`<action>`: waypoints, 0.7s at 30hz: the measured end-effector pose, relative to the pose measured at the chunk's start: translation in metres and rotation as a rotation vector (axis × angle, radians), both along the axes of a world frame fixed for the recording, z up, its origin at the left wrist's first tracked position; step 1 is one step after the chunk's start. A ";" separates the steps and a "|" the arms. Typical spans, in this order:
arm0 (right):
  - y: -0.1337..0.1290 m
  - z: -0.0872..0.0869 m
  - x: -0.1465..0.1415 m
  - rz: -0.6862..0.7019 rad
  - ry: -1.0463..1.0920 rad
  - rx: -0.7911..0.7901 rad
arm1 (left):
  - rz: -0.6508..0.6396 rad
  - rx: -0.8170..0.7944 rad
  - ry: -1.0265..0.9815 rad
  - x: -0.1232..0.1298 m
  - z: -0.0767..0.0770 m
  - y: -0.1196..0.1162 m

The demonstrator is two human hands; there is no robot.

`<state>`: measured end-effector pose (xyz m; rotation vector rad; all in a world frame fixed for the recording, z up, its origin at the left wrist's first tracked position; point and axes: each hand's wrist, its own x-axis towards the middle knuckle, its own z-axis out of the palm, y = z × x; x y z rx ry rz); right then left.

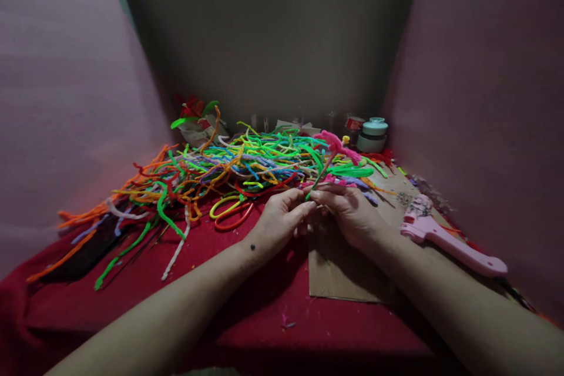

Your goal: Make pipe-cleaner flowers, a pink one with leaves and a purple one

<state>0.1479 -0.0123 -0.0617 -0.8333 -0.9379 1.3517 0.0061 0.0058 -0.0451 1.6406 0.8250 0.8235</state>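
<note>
Stem [318,179]: the step in hand seems to be fine fingertip work at its lower end; to do it well, I think one hand should hold it steady with light pressure while the other makes only small, even movements, so that the fuzzy cover is not crushed
Pink flower [337,144]: it stands at the upper end of the stem, above and beyond the grip, leaning to the right; its petals look soft, so it is better to leave them free
Left hand [279,211]: its grip is narrow, with thumb and finger brought together at the stem's lower end
Right hand [346,205]: its grip is also narrow, holding the same lower end; the contact underneath is hidden
Cardboard [339,276]: it lies on the worktop [264,305], below the right hand
Pile of fuzzy strips [247,158]: it lies behind the hands, near the flower; a loose strip could catch the petals
</note>
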 end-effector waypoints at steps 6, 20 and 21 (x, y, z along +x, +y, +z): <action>-0.002 0.002 0.000 -0.052 -0.053 -0.001 | 0.040 -0.007 -0.078 0.002 -0.002 -0.001; -0.004 0.003 -0.001 0.055 -0.043 0.016 | -0.073 -0.279 -0.248 -0.004 -0.007 0.006; -0.003 0.003 0.000 0.049 -0.048 0.014 | -0.094 -0.313 -0.274 -0.005 -0.008 0.007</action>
